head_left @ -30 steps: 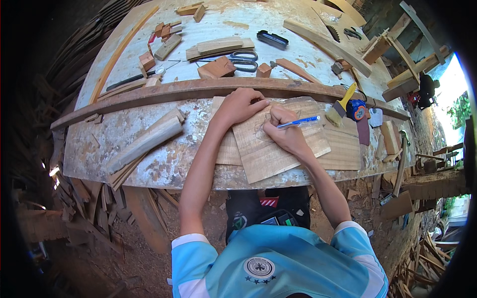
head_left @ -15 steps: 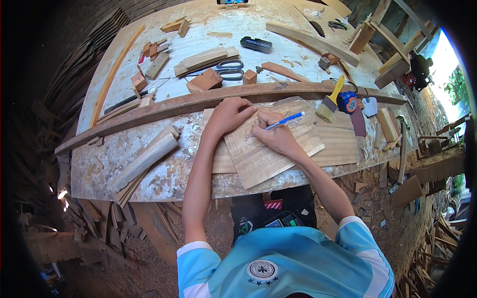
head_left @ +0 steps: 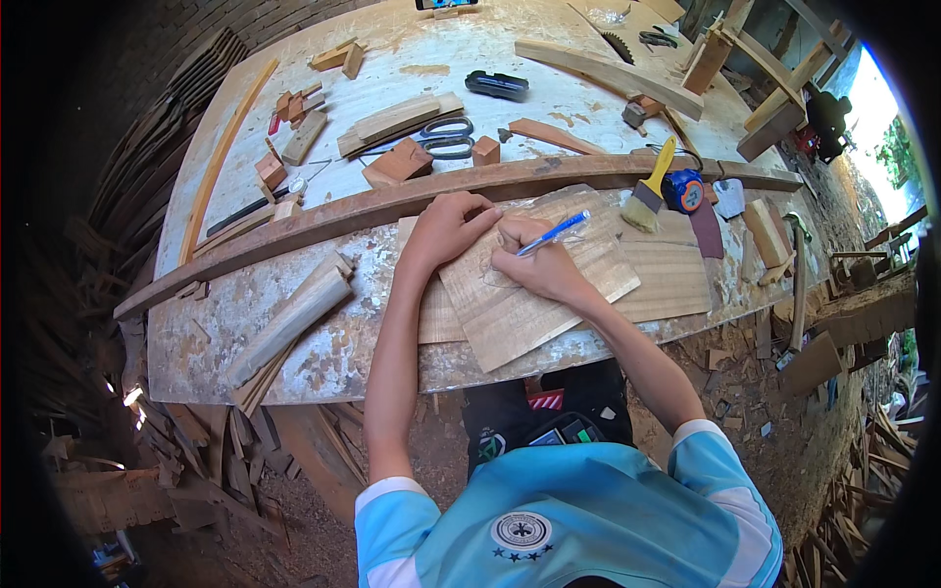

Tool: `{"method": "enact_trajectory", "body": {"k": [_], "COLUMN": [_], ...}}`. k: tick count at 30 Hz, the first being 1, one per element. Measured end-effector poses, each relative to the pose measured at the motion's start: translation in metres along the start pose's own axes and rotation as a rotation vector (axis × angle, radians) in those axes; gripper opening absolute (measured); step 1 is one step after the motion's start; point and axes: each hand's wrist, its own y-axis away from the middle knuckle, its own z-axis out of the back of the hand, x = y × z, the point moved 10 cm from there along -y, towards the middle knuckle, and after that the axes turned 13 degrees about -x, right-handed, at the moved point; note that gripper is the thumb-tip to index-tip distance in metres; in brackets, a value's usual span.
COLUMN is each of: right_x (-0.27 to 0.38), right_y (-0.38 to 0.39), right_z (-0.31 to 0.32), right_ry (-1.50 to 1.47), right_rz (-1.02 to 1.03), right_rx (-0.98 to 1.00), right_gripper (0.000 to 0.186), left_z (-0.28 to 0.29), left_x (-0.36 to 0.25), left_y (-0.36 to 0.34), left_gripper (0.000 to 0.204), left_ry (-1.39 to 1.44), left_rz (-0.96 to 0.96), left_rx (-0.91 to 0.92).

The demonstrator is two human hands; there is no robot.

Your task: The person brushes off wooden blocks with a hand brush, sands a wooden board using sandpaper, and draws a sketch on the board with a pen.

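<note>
As the left grip [head_left: 449, 231] lies unclenched on wood [head_left: 539, 312], the right [head_left: 539, 267] pinches a pen [head_left: 559, 230] aslant, tail rightward.

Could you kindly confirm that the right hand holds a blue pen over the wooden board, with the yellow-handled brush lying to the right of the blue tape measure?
Not quite: the yellow-handled brush lies to the left of the blue tape measure, as the head view shows. The right hand does hold a blue pen over the wooden board.
</note>
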Motion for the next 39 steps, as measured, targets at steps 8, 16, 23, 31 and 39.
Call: {"method": "enact_trajectory", "body": {"k": [8, 16, 23, 31, 39], "right_x": [0.000, 0.004, 0.004, 0.006, 0.006], "right_y": [-0.001, -0.001, 0.000, 0.000, 0.001], "right_z": [0.000, -0.001, -0.001, -0.002, -0.001], "right_ry": [-0.033, -0.019, -0.020, -0.027, -0.021], "right_rz": [0.038, 0.090, 0.080, 0.081, 0.065], "right_rx": [-0.020, -0.018, -0.017, -0.011, -0.009], "right_gripper": [0.025, 0.024, 0.025, 0.026, 0.025], "left_z": [0.002, 0.000, 0.001, 0.002, 0.000], "left_x": [-0.001, 0.001, 0.000, 0.001, 0.002], "left_y": [0.000, 0.000, 0.000, 0.001, 0.002], "left_gripper": [0.026, 0.026, 0.026, 0.027, 0.026], "left_ry": [-0.011, -0.011, -0.017, -0.008, -0.003], "left_rz": [-0.009, -0.005, -0.008, -0.004, 0.017], "left_rx": [-0.002, -0.004, 0.009, 0.003, 0.016]}}
